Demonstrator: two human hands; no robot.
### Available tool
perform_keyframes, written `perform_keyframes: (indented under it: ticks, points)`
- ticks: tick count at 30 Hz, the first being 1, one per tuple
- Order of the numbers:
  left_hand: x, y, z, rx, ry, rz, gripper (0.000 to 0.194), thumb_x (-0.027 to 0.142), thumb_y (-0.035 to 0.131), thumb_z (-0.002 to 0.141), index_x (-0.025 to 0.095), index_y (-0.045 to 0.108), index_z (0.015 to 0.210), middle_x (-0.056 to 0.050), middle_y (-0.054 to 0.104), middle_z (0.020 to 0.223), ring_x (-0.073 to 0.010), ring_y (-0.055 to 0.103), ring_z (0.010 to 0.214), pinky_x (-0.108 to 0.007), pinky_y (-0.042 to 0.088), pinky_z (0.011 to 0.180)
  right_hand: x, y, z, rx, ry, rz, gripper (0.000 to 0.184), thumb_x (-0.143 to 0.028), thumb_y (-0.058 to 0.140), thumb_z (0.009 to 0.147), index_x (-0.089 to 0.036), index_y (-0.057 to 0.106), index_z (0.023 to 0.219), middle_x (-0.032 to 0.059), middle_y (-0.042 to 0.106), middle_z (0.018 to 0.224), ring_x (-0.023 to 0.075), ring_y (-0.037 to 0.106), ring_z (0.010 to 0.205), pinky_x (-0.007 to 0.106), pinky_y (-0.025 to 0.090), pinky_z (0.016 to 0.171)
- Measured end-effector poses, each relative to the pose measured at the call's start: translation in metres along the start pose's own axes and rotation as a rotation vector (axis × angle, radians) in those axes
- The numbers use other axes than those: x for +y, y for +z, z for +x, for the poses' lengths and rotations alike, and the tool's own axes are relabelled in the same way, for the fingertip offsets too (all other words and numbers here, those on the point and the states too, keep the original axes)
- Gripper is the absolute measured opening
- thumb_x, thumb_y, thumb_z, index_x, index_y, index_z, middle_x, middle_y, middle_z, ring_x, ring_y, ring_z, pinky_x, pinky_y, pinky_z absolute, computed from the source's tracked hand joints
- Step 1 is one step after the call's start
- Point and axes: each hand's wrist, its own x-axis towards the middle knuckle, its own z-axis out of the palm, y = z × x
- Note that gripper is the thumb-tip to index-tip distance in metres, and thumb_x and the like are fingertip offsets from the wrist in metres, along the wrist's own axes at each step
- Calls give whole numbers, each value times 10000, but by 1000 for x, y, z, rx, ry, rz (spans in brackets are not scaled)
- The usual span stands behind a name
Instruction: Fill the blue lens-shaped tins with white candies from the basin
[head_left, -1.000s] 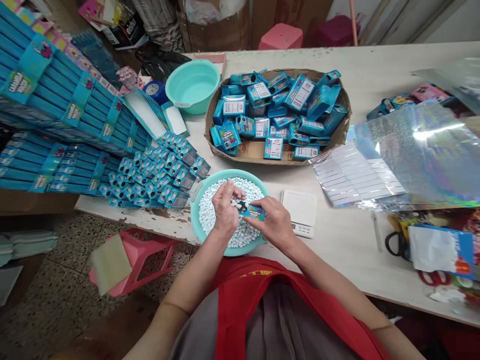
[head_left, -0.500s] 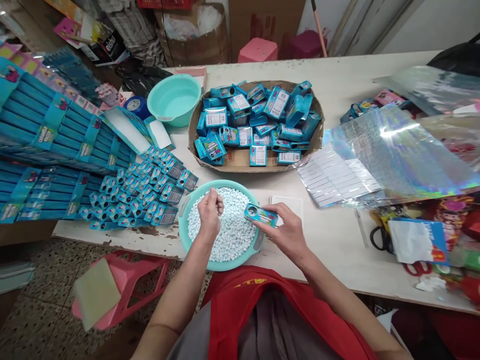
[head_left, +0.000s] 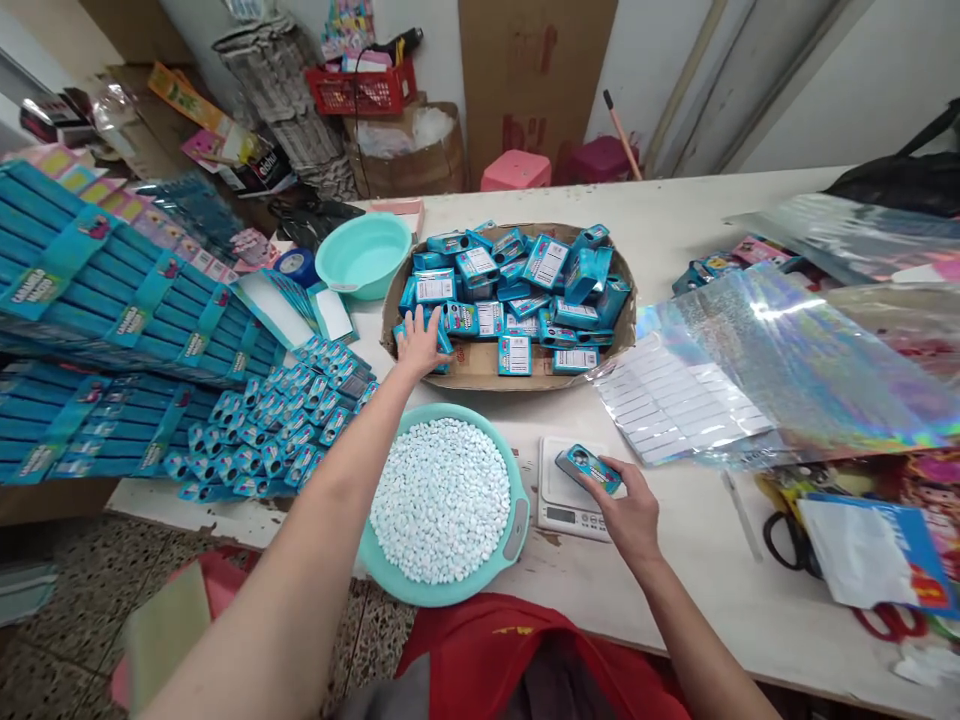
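Note:
My right hand (head_left: 630, 505) pinches a small blue candy box (head_left: 589, 470) by its sides, with a round hole showing at its near-left end. The box is above a white digital scale (head_left: 559, 515); whether it touches the plate I cannot tell. My left hand (head_left: 420, 345) is stretched forward over the left front of a cardboard tray (head_left: 480, 378), fingers spread on or just above the blue boxes (head_left: 546, 262) in it. Beneath my left forearm stands a turquoise basin (head_left: 521, 500) full of small pale candies (head_left: 446, 500).
At the left, loose blue boxes (head_left: 259, 425) lie beside tall stacks of bundled blue cartons (head_left: 90, 270). Behind them is a second turquoise basin (head_left: 364, 255). Shiny plastic sheets (head_left: 795, 370), black-handled scissors (head_left: 791, 545) and packets cover the right side.
My left hand has gone from a closed fist over the candies to spread fingers at the cardboard tray. My right hand has carried the candy box rightward, over the scale. The view has tilted up.

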Motion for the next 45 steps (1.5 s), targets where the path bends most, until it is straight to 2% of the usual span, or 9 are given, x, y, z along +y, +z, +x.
perform_keyframes:
  ticks: [7, 9, 13, 16, 19, 23, 28, 36, 45]
  points:
    - [14, -6, -8, 263, -75, -378, 719, 323, 762, 621, 167, 472, 1260, -138, 410, 1294, -365, 334, 1280, -513, 287, 1048, -29, -38, 15, 232, -115, -20, 549, -395, 683, 783, -207, 483, 1259, 118, 551, 1166, 276, 523, 1118, 465, 501, 868]
    - [31, -15, -41, 285, -111, -750, 689, 397, 762, 612, 209, 484, 1214, -89, 495, 1178, -293, 459, 1171, -456, 388, 984, -52, -34, 21, 182, -183, 30, 562, -374, 692, 782, -237, 467, 1278, 105, 546, 1185, 265, 525, 1128, 464, 490, 908]
    - [70, -16, -143, -142, -209, -1408, 585, 491, 687, 669, 263, 482, 1168, -40, 594, 1008, -201, 597, 900, -340, 504, 748, -105, 8, 15, -162, -350, 270, 740, -402, 748, 723, -252, 386, 1351, 109, 528, 1283, 280, 480, 1226, 470, 409, 1039]
    - [64, 1, -206, -294, -283, -1452, 527, 583, 535, 780, 250, 489, 1186, -69, 607, 1044, -218, 595, 950, -354, 503, 782, -131, 36, -8, -227, -279, 467, 499, -334, 649, 826, -259, 459, 1281, 86, 588, 1214, 227, 557, 1134, 393, 461, 975]
    - [17, 27, -231, -36, -379, -1100, 551, 608, 376, 853, 228, 480, 1238, -121, 567, 1181, -276, 529, 1122, -444, 448, 919, -137, 37, -35, -389, -167, 554, 411, -332, 656, 816, -238, 529, 1196, 71, 631, 1128, 206, 603, 1040, 347, 481, 917]
    - [-37, 70, -237, 74, -239, -419, 494, 476, 496, 832, 141, 550, 1191, -184, 486, 1293, -341, 384, 1273, -510, 268, 1082, -131, 18, -59, -688, -38, 567, 422, -361, 697, 767, -217, 568, 1141, 52, 648, 1063, 199, 615, 974, 331, 480, 874]
    - [-16, 98, -227, -11, -339, -243, 426, 455, 488, 850, 163, 602, 1139, -177, 525, 1191, -322, 464, 1189, -460, 343, 1024, -122, 6, -64, -670, 115, 555, 406, -368, 706, 752, -218, 587, 1110, 28, 652, 984, 188, 610, 897, 327, 484, 832]
    - [-1, 94, -207, 3, -720, -1199, 275, 374, 774, 561, 212, 569, 648, -20, 568, 701, -254, 568, 942, -287, 418, 789, -118, 14, -48, -528, 218, 473, 429, -440, 770, 647, -223, 619, 985, 42, 666, 972, 234, 618, 899, 389, 499, 826]
    - [-21, 86, -211, -290, -968, -1998, 166, 249, 661, 626, 184, 536, 714, -28, 583, 633, -137, 543, 533, -231, 425, 477, -130, 9, -16, -687, 341, 896, 355, -549, 596, 748, -241, 546, 918, 109, 643, 1162, 310, 626, 997, 541, 482, 812]
